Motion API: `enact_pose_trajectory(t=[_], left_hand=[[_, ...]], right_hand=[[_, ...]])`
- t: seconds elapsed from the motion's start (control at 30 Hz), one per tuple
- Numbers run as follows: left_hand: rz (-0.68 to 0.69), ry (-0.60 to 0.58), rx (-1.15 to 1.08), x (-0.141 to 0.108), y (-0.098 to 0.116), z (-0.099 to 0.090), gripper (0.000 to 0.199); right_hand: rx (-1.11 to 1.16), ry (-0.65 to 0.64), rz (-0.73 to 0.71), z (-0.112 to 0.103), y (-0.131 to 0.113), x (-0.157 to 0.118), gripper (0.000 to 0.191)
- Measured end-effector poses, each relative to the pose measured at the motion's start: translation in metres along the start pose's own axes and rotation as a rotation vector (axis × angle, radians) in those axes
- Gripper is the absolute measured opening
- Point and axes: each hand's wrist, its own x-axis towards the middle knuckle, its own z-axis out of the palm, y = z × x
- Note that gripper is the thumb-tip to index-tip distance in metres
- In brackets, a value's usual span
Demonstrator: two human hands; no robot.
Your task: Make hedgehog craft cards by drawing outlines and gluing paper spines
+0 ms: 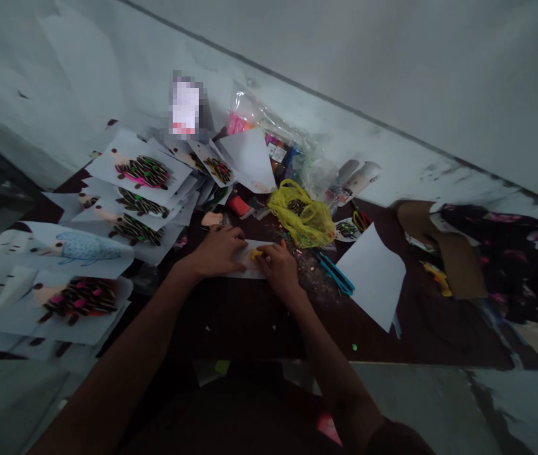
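A small white sheet of paper (252,273) lies on the dark table in front of me, partly hidden by both hands. My left hand (219,250) lies over its left side, fingers stretched out and pressing it down. My right hand (280,265) is closed, its fingertips pinching a small yellow piece (255,254) against the paper. The exact kind of that piece is too small to make out. Just beyond my left hand sits a flat peach-coloured piece (212,219). Right of my right hand lie blue-handled scissors (337,273).
Papers with hedgehog figures (143,172) are stacked on the left. A yellow plastic bag (306,218) and a clear bag (313,167) lie toward the wall. At right are a blank white sheet (373,278), brown cardboard (461,259) and dark flowered cloth (510,259).
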Motion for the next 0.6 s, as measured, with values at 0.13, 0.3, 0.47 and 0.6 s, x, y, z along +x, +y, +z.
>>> enact_pose_trajectory(t=[0.13,0.3,0.47,0.6], left_hand=[[0.000,0.007,0.007,0.000,0.000,0.000,0.034],[-0.004,-0.012,0.035,0.000,0.002,-0.001,0.034],[-0.038,-0.042,0.050,0.000,0.005,-0.003,0.036],[-0.041,-0.088,0.061,0.000,0.007,-0.007,0.038]], right_hand=[[-0.030,0.048,-0.006,-0.003,-0.003,-0.004,0.021],[-0.131,0.112,-0.075,-0.015,-0.009,-0.022,0.027],[-0.259,0.006,-0.089,-0.016,-0.010,-0.034,0.030],[-0.302,-0.020,-0.090,-0.012,-0.010,-0.030,0.031]])
